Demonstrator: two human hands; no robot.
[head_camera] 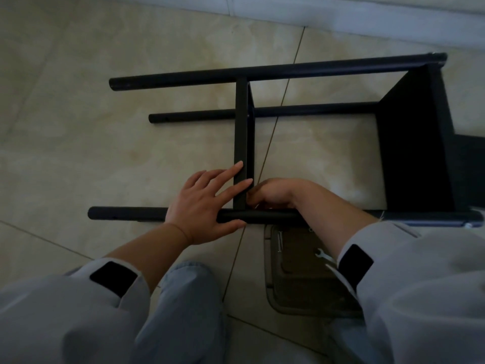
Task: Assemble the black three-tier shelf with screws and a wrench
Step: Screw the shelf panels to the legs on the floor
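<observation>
The black shelf lies on its side on the tiled floor. Its near pole (126,214) runs left to right under my hands. A middle shelf board (242,127) stands between the poles, and a wider end board (414,143) sits at the right. My left hand (202,203) rests with straight fingers on the middle board and the near pole. My right hand (273,194) is curled at the joint of board and pole; what its fingers hold is hidden. A silver wrench (322,256) lies in a dark tray (296,292) below the pole.
The far pole (262,72) and a lower back pole (315,110) run parallel toward a white skirting board (341,14) at the top. A screw (280,241) lies in the tray. My knees fill the bottom of the view. Bare tile extends to the left.
</observation>
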